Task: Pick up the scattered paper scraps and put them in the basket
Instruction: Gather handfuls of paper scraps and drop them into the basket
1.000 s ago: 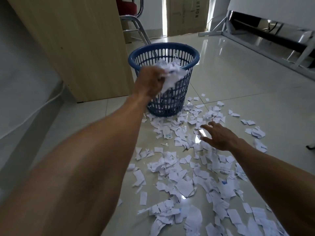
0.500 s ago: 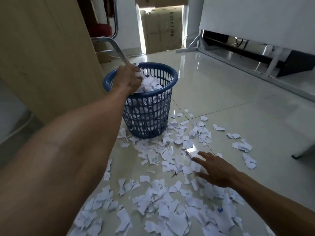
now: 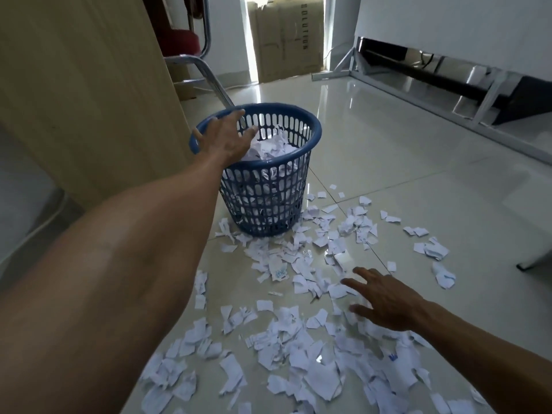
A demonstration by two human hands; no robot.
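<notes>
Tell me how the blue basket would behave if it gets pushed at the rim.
The blue basket is probably light: thin slotted plastic holding paper scraps. It narrows toward its base, so a push at the rim may tip it. On the glossy tile floor it would likely slide easily.

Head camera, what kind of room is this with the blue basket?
Likely an office or storeroom: a glossy tiled floor, a big cardboard box standing against the far wall, and a metal-legged chair with a red seat.
</notes>
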